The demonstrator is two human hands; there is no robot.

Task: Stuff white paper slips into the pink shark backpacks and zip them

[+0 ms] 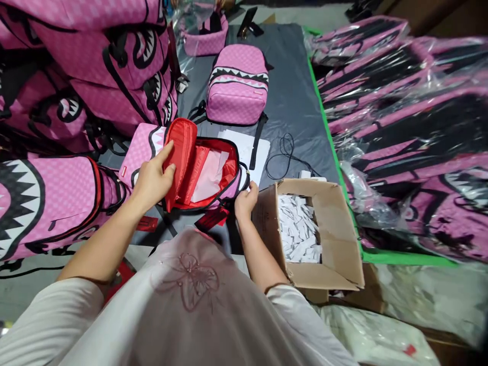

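Observation:
A pink backpack with a shark-mouth print lies open on the grey mat in front of me, its red lining showing with white paper inside. My left hand grips the raised red flap of the bag, thumb and fingers closed on its edge. At the bag's right rim, my right hand is closed on the zipper edge.
A cardboard box of small white packets stands to my right. A zipped pink backpack sits behind, with white sheets and a black cable nearby. Stacked pink backpacks fill the left; plastic-wrapped ones fill the right.

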